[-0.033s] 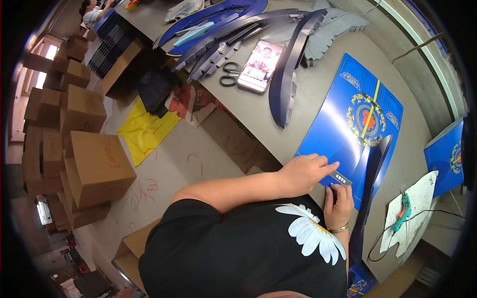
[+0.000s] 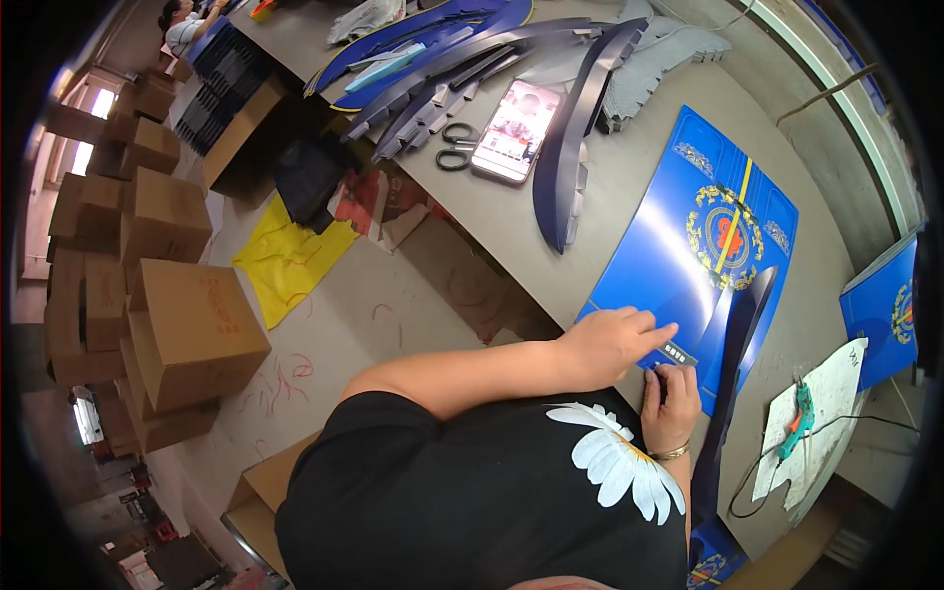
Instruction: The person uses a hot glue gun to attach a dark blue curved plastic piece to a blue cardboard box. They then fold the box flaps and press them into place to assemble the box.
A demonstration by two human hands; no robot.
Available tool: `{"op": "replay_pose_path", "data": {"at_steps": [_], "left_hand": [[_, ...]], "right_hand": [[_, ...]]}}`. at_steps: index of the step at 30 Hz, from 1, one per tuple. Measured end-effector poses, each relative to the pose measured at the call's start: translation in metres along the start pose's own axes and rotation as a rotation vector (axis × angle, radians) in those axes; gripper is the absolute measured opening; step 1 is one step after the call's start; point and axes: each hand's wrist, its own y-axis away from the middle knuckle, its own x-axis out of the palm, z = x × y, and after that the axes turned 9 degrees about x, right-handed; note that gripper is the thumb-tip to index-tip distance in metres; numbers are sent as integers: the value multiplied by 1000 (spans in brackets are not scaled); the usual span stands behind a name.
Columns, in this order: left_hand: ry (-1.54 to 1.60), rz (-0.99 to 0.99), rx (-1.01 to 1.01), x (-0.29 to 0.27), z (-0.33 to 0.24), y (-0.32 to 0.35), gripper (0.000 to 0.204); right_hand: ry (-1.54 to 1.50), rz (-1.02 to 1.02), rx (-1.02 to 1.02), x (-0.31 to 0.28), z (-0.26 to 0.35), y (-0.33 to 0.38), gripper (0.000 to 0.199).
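Note:
A blue printed sheet (image 2: 654, 231) with a yellow stripe and round emblem lies flat on the table before me. At its near edge is a small dark label (image 2: 678, 353) with light marks. My left hand (image 2: 612, 346) reaches across from the left, fingers bent and closed, its index finger against the label's left end. Just below the label, my right hand (image 2: 672, 411) is closed, thumb and curled fingers at its lower edge; the fingertips are partly hidden. A long dark curved strip (image 2: 733, 364) lies across the sheet's right side.
Beyond the sheet are another curved strip (image 2: 570, 147), a phone (image 2: 516, 130), black-handled scissors (image 2: 454, 147) and a grey stack (image 2: 654, 74). At right, a corded green glue gun (image 2: 797, 423) rests on white paper (image 2: 826, 403). Cardboard boxes (image 2: 202, 310) stand at left; a person (image 2: 184, 29) sits far left.
My left hand has shifted slightly to the right, its index finger covering a little more of the label. My right hand stays in place.

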Motion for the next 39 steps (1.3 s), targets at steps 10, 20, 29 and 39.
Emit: {"op": "replay_pose_path", "data": {"at_steps": [10,20,29,39], "left_hand": [[96,-58,15,33,15,-22,51],[131,-84,7,25,15,-27,52],[115,-27,-39,19,12,-30,53],[129,-8,-69,21,10,-30,57]], "right_hand": [[-8,56,-14,0,2,-1,13],[-9,25,-44,-6,-1,-4,18],[6,-28,72,-9,7,-3,21],[46,10,-1,-9,4,-5,15]]}}
